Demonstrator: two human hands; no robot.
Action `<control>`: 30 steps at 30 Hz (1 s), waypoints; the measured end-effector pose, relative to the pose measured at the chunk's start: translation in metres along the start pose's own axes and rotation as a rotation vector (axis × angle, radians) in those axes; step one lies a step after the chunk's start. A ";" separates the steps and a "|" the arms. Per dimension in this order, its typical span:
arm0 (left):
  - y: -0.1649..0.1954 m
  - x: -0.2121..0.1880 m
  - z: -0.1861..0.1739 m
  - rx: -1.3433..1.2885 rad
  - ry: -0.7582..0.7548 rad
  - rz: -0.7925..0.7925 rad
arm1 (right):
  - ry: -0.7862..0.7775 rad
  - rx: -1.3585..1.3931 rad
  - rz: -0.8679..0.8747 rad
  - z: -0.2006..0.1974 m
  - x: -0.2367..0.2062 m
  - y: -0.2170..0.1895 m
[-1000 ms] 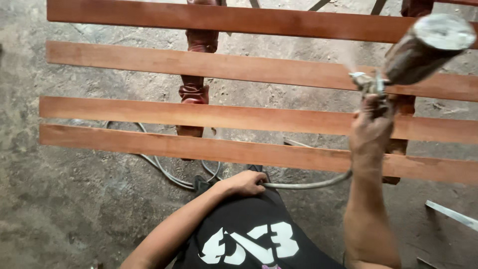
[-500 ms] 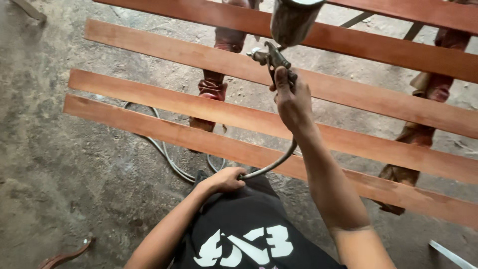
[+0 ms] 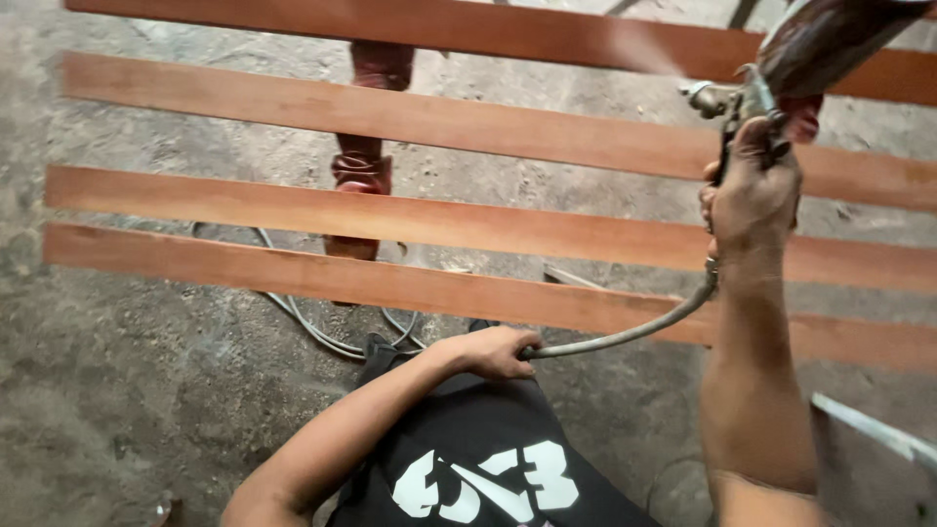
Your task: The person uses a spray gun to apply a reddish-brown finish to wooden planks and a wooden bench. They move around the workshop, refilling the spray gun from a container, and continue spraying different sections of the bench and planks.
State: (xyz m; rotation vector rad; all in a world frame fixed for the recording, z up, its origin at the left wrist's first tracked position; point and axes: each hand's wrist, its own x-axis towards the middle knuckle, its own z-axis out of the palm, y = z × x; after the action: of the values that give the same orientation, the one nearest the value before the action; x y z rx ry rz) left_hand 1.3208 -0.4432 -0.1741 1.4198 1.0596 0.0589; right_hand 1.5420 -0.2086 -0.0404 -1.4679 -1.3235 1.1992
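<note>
Four reddish boards (image 3: pixel 468 127) lie across two stands under one spray gun (image 3: pixel 771 83), gripped in right hand (image 3: pixel 752 195) fingers. Left hand (image 3: pixel 493 351) fingers pinch one hose (image 3: pixel 625 335). Tugging that hose could jerk the gun and streak the finish.

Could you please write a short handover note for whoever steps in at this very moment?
Right hand: gripping the metal spray gun with its stained cup, mist leaving the nozzle toward the far board.
Left hand: holding the grey air hose at the waist.
Four long reddish-brown wooden boards lie side by side on stained supports above the concrete floor.
All boards look coated; evenness cannot be judged.
</note>
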 end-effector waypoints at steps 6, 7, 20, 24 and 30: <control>0.017 0.032 0.007 0.068 -0.072 0.040 | 0.178 -0.028 -0.046 -0.072 0.000 0.025; 0.021 0.037 0.009 0.047 -0.070 0.074 | 0.221 -0.027 -0.054 -0.086 0.001 0.029; 0.038 0.061 0.026 0.037 -0.151 0.135 | 0.391 -0.106 -0.130 -0.140 -0.013 0.052; 0.026 0.055 0.026 0.130 -0.190 0.043 | 0.129 0.032 0.005 -0.090 -0.048 0.028; 0.025 0.047 0.026 0.048 -0.177 0.034 | 0.060 0.109 0.047 -0.092 -0.053 0.030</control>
State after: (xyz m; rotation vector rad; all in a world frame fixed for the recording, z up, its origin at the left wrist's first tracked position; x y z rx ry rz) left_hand 1.3773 -0.4289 -0.1853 1.4577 0.8966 -0.0665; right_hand 1.6383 -0.2623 -0.0422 -1.4526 -1.1712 1.2289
